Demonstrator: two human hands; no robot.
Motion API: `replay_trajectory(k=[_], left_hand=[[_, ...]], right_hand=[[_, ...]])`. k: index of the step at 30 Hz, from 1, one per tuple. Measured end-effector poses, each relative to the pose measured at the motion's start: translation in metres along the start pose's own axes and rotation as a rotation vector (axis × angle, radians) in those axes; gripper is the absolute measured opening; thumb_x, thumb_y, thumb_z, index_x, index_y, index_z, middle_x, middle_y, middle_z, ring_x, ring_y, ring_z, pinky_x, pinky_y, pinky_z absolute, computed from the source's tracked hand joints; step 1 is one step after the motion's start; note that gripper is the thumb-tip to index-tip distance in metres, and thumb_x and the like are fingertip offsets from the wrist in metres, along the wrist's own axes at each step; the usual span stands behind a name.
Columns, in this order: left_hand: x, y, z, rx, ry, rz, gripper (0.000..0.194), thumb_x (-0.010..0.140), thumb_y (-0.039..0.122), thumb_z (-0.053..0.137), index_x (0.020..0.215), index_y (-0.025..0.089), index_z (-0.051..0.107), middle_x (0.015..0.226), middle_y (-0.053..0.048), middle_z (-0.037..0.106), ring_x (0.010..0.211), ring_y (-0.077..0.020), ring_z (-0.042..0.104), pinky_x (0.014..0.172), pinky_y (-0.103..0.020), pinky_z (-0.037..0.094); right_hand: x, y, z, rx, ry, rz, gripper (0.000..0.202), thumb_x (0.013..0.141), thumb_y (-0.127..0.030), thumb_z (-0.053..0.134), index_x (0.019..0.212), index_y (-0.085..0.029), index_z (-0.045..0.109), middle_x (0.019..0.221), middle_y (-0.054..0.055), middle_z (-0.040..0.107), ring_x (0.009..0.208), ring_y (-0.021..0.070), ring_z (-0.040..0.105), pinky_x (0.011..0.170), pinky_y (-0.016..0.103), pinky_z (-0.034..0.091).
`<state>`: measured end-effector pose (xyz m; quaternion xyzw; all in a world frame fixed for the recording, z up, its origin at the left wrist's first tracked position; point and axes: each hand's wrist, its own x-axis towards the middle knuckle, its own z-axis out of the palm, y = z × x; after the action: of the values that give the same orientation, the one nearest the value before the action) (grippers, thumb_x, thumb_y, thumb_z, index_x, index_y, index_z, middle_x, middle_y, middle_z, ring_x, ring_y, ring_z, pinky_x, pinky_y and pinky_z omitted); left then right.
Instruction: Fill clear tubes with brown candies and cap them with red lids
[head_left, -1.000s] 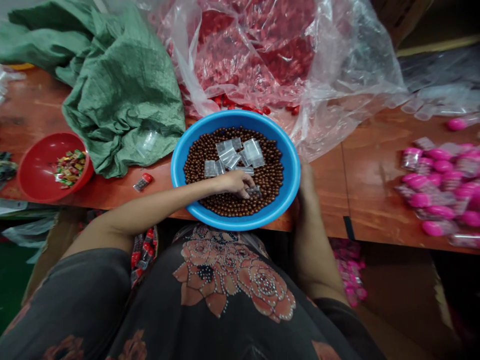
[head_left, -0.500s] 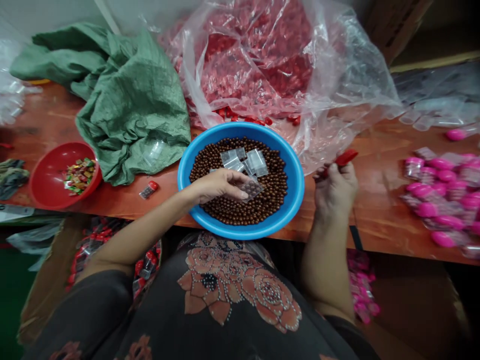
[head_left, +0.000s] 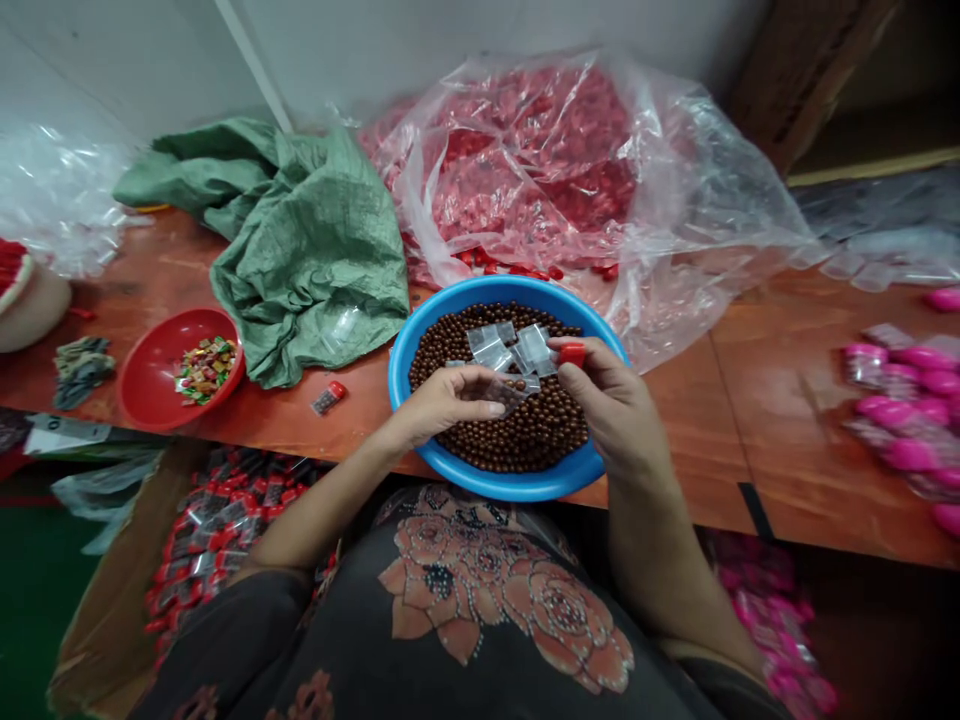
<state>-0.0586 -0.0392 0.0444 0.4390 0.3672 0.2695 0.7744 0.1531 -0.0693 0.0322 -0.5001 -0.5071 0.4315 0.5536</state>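
Observation:
A blue basin [head_left: 517, 487] holds many small brown balls [head_left: 517, 440] with several clear plastic containers [head_left: 491, 347] lying on them. Over the basin's left part, my left hand [head_left: 439, 405] grips a clear container [head_left: 510, 397] between thumb and fingers, with a few brown balls visible at it. My right hand [head_left: 619, 400] is over the basin's right side and pinches a red cap [head_left: 571, 353] between thumb and fingers. The cap and the held container are a short distance apart.
A red bowl [head_left: 142, 385] with wrapped pieces and a small filled container [head_left: 328, 398] sit at left. Behind are a green sack [head_left: 315, 240] and a plastic bag of red pieces [head_left: 525, 160]. Pink-capped containers [head_left: 911, 410] lie right. Below left stands a cardboard box [head_left: 112, 590].
My right hand has moved left from beside the basin to above it, bringing a red cap. My left hand still holds the clear container. The camera view has shifted.

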Motion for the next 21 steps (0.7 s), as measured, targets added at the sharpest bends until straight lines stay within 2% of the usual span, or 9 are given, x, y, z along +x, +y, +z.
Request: replay_trajectory(k=[4, 6, 14, 18, 21], left_hand=[[-0.003, -0.004, 0.0, -0.023, -0.016, -0.001, 0.041, 0.067, 0.025, 0.084, 0.106, 0.017, 0.072, 0.102, -0.006, 0.073, 0.088, -0.0148, 0.066, 0.088, -0.035, 0.052], [-0.004, -0.006, 0.0, -0.009, 0.001, 0.029, 0.04, 0.068, 0.025, 0.084, 0.105, 0.016, 0.072, 0.1, -0.005, 0.073, 0.087, -0.0138, 0.066, 0.087, -0.033, 0.051], [-0.004, -0.017, 0.0, 0.019, 0.033, 0.119, 0.036, 0.072, 0.028, 0.082, 0.104, 0.016, 0.072, 0.102, -0.006, 0.072, 0.091, -0.0149, 0.065, 0.091, -0.034, 0.049], [-0.008, -0.02, -0.004, -0.005, 0.028, 0.098, 0.04, 0.073, 0.03, 0.081, 0.11, 0.017, 0.072, 0.111, -0.008, 0.071, 0.095, -0.0166, 0.066, 0.089, -0.033, 0.052], [-0.011, -0.019, -0.005, -0.011, 0.022, 0.095, 0.042, 0.074, 0.031, 0.081, 0.113, 0.018, 0.072, 0.113, -0.009, 0.071, 0.095, -0.0168, 0.067, 0.087, -0.033, 0.053]], right_hand=[[0.004, 0.002, 0.008, 0.224, 0.049, 0.061, 0.023, 0.085, -0.035, 0.071, 0.106, -0.031, 0.065, 0.101, -0.002, 0.072, 0.087, 0.0134, 0.069, 0.08, 0.029, 0.058], [0.002, 0.0, 0.011, 0.261, 0.056, 0.064, 0.02, 0.086, -0.033, 0.069, 0.104, -0.03, 0.061, 0.101, -0.002, 0.074, 0.086, 0.0135, 0.071, 0.079, 0.029, 0.06], [-0.013, 0.003, 0.016, 0.261, -0.013, 0.035, 0.028, 0.079, -0.024, 0.074, 0.102, -0.027, 0.058, 0.105, 0.0, 0.076, 0.099, 0.018, 0.073, 0.091, 0.037, 0.061], [-0.013, 0.001, 0.008, 0.162, 0.101, -0.083, 0.032, 0.082, -0.025, 0.074, 0.108, -0.028, 0.057, 0.103, 0.0, 0.076, 0.096, 0.0172, 0.073, 0.087, 0.036, 0.061], [-0.011, -0.003, 0.003, 0.118, 0.156, -0.13, 0.026, 0.083, -0.023, 0.073, 0.105, -0.027, 0.061, 0.105, 0.0, 0.075, 0.096, 0.0154, 0.072, 0.083, 0.03, 0.06]])
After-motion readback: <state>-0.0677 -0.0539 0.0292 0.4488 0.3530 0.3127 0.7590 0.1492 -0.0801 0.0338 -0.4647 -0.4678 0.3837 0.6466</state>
